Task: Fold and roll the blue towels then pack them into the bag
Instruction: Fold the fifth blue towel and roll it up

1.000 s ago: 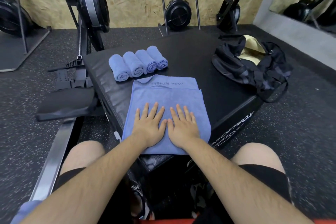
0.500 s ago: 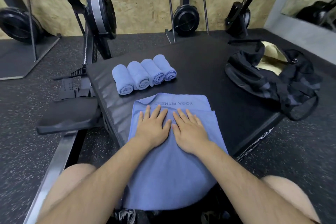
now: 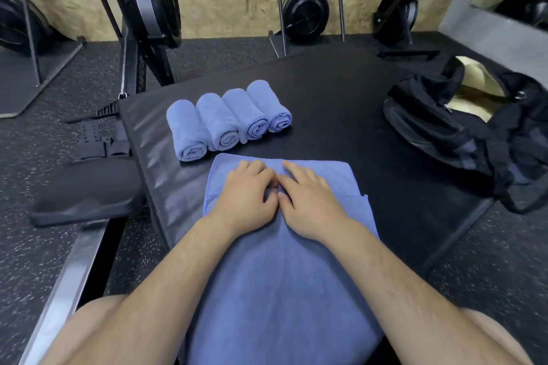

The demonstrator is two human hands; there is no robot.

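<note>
Both hands at far edge of towel.

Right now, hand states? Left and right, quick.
Left hand: fingers curled, pinching the flat blue towel near its far edge.
Right hand: curled too, pinching the same towel.

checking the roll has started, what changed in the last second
The left hand and right hand slid forward along the flat towel to its far edge, and their fingers went from flat to curled, pinching the cloth there. The four rolled towels, the bag and the black box stayed put.
</note>
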